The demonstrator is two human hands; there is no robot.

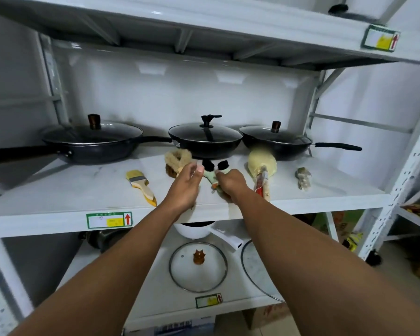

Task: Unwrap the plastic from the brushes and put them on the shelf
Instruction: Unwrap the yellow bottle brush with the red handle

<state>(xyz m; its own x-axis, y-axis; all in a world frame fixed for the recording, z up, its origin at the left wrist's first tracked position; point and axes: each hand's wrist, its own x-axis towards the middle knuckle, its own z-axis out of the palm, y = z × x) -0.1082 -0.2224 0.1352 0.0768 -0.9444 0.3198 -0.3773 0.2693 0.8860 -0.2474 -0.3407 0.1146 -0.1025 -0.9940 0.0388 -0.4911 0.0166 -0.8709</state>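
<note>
Right hand (230,183): closed round the pale green handle of a small black-bristled brush (210,174), held just above the white shelf board (58,190). Left hand (187,185): open, fingers loose beside the bristles. Brush axis runs near-to-far, bristles toward the black lidded pan (205,139). Wrapping status unclear. Yellow flat paintbrush (141,186) lies shelved; plastic-wrapped yellow mop-head brush (262,169) likely remains.

Shelf-edge labels (109,219) show red up-arrows; their print is unreadable.
</note>
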